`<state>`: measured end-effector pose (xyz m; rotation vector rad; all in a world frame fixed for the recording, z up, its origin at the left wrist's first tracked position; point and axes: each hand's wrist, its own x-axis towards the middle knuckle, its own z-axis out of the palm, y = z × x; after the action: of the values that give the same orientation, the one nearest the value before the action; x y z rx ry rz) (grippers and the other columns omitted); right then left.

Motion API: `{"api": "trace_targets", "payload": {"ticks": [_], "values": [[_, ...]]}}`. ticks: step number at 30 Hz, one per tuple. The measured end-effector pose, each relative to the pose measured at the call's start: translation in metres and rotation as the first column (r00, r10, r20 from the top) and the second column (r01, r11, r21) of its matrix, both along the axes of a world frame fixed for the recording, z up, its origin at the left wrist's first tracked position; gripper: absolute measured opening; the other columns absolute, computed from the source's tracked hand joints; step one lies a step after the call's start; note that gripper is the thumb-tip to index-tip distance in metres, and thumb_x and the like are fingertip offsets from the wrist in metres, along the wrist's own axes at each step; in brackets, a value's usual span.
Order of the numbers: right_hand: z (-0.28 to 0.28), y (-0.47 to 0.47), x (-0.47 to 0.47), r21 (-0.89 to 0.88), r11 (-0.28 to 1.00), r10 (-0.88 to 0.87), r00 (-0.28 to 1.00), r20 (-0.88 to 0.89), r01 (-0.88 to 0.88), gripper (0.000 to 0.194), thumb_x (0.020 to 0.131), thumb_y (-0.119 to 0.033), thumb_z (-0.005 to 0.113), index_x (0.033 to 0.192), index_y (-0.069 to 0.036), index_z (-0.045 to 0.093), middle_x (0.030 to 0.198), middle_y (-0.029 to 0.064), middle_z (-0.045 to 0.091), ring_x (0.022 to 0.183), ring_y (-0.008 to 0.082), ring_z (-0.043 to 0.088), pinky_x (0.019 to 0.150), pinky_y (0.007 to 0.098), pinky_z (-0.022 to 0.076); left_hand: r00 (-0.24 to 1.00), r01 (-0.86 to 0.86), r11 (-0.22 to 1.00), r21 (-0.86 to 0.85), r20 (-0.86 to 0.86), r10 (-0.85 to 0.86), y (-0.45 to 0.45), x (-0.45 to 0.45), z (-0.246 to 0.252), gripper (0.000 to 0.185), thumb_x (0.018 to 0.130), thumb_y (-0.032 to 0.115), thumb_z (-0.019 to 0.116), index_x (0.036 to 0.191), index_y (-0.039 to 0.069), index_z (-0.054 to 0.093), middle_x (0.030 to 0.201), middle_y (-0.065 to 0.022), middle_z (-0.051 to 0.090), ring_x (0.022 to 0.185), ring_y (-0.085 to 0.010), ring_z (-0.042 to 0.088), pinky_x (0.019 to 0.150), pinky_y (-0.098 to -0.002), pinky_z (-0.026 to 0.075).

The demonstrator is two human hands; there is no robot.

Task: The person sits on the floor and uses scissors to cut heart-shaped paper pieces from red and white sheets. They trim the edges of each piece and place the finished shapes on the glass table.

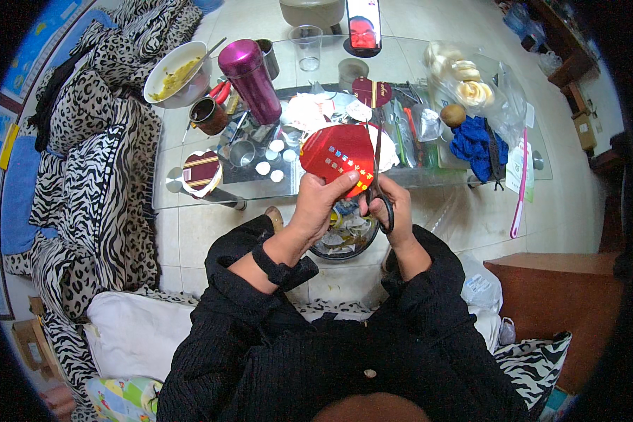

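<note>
My left hand (324, 203) grips the lower edge of a shiny red piece of card or foil (337, 155), roughly round, with printed writing on it. In my right hand (393, 208) is a pair of dark scissors (377, 163); the fingers are in the handles and the blades point away from me, along the right edge of the red piece. Whether the blades are touching it I cannot tell. Beneath both hands, a round waste bin (343, 240) holds scraps. A maroon piece with gold stripes (372, 92) lies beyond the red one, on the glass table.
The glass table (266, 194) bears a purple metallic flask (250, 79), a white bowl of food (176, 74), a brown cup (208, 116), several white discs (262, 168), a striped maroon round piece (202, 171), a phone (363, 26), bagged buns (472, 89) and a blue cloth (477, 145).
</note>
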<state>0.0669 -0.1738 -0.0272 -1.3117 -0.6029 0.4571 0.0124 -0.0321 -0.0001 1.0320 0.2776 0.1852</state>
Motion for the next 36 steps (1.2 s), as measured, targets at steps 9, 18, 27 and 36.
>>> {"api": "trace_targets", "payload": {"ticks": [9, 18, 27, 36], "values": [[-0.003, -0.001, 0.003, -0.010, 0.999, 0.033, 0.999, -0.004, -0.033, 0.060, 0.070, -0.057, 0.067, 0.087, 0.000, 0.056, 0.067, -0.0005, 0.054, 0.061, 0.0053, 0.050, 0.054, 0.0187, 0.0396, 1.000, 0.027, 1.000, -0.014, -0.005, -0.027, -0.001, -0.003, 0.006, 0.030, 0.079, 0.011, 0.065, 0.106, 0.005, 0.052, 0.089, -0.0025, 0.060, 0.075, -0.0102, 0.058, 0.060, -0.0224, 0.045], [-0.005, -0.005, 0.005, 0.013, 0.999, 0.051, 0.998, -0.025, -0.051, 0.058, 0.070, -0.054, 0.069, 0.087, 0.001, 0.057, 0.067, -0.0015, 0.053, 0.060, 0.0049, 0.050, 0.052, 0.0185, 0.0383, 1.000, -0.004, 0.999, 0.033, 0.028, 0.003, -0.002, -0.002, 0.004, 0.028, 0.080, 0.010, 0.064, 0.104, 0.003, 0.053, 0.092, -0.0039, 0.061, 0.081, -0.0115, 0.059, 0.071, -0.0255, 0.047], [-0.002, -0.006, 0.001, -0.023, 1.000, -0.007, 1.000, 0.018, 0.008, 0.061, 0.072, -0.053, 0.067, 0.092, 0.003, 0.056, 0.062, 0.0009, 0.053, 0.055, 0.0064, 0.048, 0.050, 0.0189, 0.0363, 1.000, -0.021, 0.999, 0.043, 0.020, 0.020, -0.002, -0.002, 0.004, 0.026, 0.080, 0.012, 0.065, 0.102, 0.003, 0.055, 0.089, -0.0029, 0.062, 0.078, -0.0098, 0.058, 0.068, -0.0244, 0.047], [-0.005, -0.014, 0.005, -0.089, 0.996, 0.002, 0.999, 0.037, 0.001, 0.046, 0.072, -0.042, 0.072, 0.083, 0.000, 0.056, 0.062, -0.0014, 0.051, 0.051, 0.0054, 0.046, 0.046, 0.0187, 0.0341, 1.000, 0.011, 0.997, 0.070, -0.014, -0.010, 0.008, -0.002, 0.001, 0.025, 0.080, 0.013, 0.066, 0.101, 0.003, 0.057, 0.087, -0.0026, 0.063, 0.073, -0.0077, 0.057, 0.064, -0.0224, 0.045]]}}
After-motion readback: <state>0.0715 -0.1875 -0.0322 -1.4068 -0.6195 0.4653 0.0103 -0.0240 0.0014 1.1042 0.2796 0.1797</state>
